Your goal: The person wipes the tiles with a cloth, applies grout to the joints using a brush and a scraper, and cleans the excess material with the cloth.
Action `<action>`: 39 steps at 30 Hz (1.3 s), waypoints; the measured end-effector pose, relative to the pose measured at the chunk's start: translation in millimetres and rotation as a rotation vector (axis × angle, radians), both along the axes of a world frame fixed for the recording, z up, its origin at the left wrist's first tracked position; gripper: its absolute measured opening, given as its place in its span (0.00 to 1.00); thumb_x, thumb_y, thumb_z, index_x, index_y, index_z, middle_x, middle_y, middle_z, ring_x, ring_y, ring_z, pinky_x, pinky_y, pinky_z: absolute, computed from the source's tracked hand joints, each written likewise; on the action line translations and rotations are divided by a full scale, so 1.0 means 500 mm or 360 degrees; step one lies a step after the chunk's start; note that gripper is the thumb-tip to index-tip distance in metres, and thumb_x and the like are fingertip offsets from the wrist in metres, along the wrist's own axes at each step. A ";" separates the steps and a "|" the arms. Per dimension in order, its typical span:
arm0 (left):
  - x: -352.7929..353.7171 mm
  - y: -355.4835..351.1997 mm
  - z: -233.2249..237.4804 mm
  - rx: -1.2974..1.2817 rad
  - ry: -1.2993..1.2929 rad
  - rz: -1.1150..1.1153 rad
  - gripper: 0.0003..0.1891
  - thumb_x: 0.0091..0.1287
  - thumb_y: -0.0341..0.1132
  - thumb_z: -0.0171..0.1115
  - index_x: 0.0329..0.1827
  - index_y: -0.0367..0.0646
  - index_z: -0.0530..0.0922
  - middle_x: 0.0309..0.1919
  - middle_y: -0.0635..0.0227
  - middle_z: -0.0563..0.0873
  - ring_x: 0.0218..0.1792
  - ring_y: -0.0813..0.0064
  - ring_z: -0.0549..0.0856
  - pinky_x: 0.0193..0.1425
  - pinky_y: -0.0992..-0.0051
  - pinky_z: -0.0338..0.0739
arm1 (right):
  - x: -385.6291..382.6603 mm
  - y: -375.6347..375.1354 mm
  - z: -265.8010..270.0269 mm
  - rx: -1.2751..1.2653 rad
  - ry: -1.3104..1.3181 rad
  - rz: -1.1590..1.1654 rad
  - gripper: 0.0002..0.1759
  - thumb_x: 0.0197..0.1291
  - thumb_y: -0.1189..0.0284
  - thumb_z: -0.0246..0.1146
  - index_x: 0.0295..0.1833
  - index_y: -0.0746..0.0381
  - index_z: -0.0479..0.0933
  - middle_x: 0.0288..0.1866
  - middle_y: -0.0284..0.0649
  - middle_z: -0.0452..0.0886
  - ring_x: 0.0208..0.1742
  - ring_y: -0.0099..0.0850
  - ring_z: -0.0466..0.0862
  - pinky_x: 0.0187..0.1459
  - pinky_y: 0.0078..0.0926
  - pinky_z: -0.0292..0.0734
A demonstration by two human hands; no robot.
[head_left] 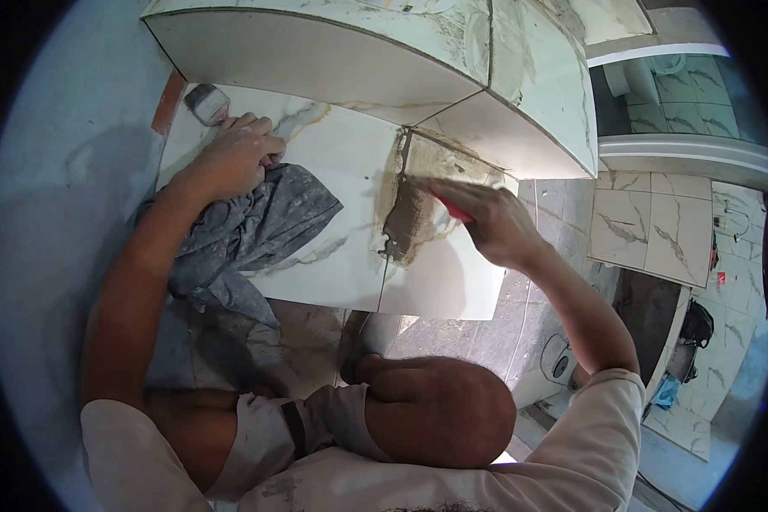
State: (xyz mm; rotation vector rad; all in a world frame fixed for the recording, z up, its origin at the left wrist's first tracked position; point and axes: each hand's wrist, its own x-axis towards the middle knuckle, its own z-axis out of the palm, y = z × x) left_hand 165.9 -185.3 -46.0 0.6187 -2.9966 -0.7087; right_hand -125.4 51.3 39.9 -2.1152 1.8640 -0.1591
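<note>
My right hand (502, 224) is closed on a red-edged spreader (454, 207), most of it hidden by my fingers. It works over a patch of wet grey-brown grout (410, 213) along the joint between two white marbled tiles (350, 154). My left hand (243, 154) has its fingers curled at the end of a small flat scraper (206, 104) with a grey, smeared blade. That scraper lies against the tile near the back left corner. Under my left wrist is a crumpled, dusty grey cloth (256, 218), hanging over the front edge.
A raised tiled step (316, 60) stands behind the tiled surface, its top smeared with grout. A bare wall (68, 188) borders the left. My bent knee (439, 410) is near the front edge. At right are a tiled block (648, 224) and a dark bag (696, 324).
</note>
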 end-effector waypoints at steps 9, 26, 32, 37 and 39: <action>0.001 0.003 0.000 0.0002 -0.0020 0.0015 0.11 0.50 0.19 0.60 0.36 0.43 0.79 0.42 0.63 0.77 0.55 0.59 0.75 0.63 0.58 0.67 | 0.111 0.054 -0.036 0.0377 -0.0063 0.0265 0.21 0.62 0.75 0.56 0.61 0.51 0.78 0.65 0.32 0.81 0.61 0.35 0.83 0.58 0.39 0.79; 0.005 0.003 -0.007 -0.0016 -0.0057 0.0032 0.12 0.51 0.18 0.58 0.37 0.43 0.78 0.40 0.65 0.76 0.54 0.61 0.75 0.62 0.60 0.66 | 0.069 0.164 -0.106 0.0262 0.0214 0.0916 0.29 0.60 0.65 0.63 0.68 0.37 0.74 0.76 0.24 0.69 0.79 0.30 0.62 0.75 0.39 0.64; 0.003 0.005 -0.001 -0.0037 -0.0106 0.0047 0.09 0.54 0.20 0.59 0.35 0.43 0.77 0.42 0.62 0.77 0.57 0.60 0.75 0.62 0.54 0.66 | 0.076 0.184 -0.014 0.0541 0.0326 0.0813 0.28 0.58 0.67 0.64 0.66 0.39 0.75 0.73 0.26 0.73 0.74 0.31 0.70 0.70 0.39 0.70; 0.000 0.010 -0.005 -0.0015 -0.0122 0.0041 0.09 0.54 0.20 0.58 0.35 0.43 0.77 0.42 0.62 0.77 0.58 0.60 0.75 0.62 0.55 0.66 | 0.116 0.078 0.009 0.0315 0.0282 0.0521 0.26 0.57 0.71 0.64 0.63 0.44 0.77 0.69 0.29 0.76 0.71 0.30 0.73 0.63 0.41 0.74; -0.001 0.003 0.000 -0.0034 -0.0118 0.0055 0.09 0.54 0.20 0.58 0.35 0.43 0.77 0.43 0.62 0.77 0.58 0.60 0.75 0.62 0.55 0.66 | 0.128 0.075 -0.011 0.0313 0.0287 0.0590 0.25 0.57 0.71 0.65 0.62 0.44 0.78 0.69 0.28 0.76 0.72 0.29 0.72 0.64 0.42 0.73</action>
